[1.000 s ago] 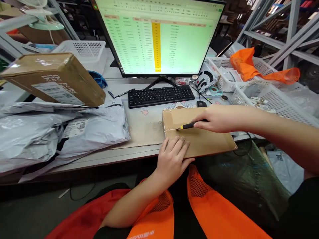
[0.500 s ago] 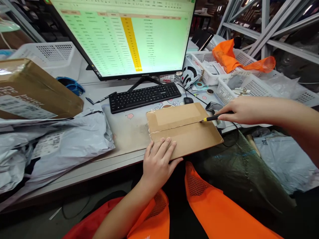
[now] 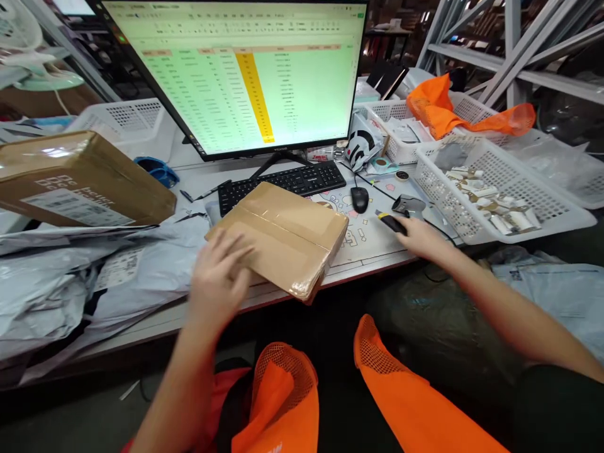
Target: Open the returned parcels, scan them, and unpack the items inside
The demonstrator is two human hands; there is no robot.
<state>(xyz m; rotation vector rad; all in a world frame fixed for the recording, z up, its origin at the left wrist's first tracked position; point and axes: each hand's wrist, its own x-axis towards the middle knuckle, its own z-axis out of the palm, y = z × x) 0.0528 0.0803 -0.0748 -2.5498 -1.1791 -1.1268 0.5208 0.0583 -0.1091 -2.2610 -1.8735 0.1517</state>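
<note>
A flat brown cardboard box (image 3: pixel 283 233) lies at a slant at the desk's front, with one taped corner over the edge. A seam runs across its top. My left hand (image 3: pixel 219 270), smeared by motion, grips the box at its left side with fingers over the top; the thumb's contact is unclear. In my right hand (image 3: pixel 419 238) is a black utility knife (image 3: pixel 392 223) with a yellow tip, held over the desk to the right of the box. A black mouse (image 3: pixel 360 199) and a grey scanner (image 3: pixel 408 206) are close to the knife.
Behind the box are a keyboard (image 3: pixel 306 178) and a monitor (image 3: pixel 245 82). Grey mailer bags (image 3: pixel 151 264) and a larger carton (image 3: pixel 85 182) crowd the left. At the right, a white basket (image 3: pixel 453 211) holds several small white pieces; orange mesh cloth (image 3: pixel 431 104) hangs over another basket.
The cardboard box has shifted left and turned clockwise, with my left hand moving left along with it. The knife has come away from the box's seam. The camera view has shifted slightly.
</note>
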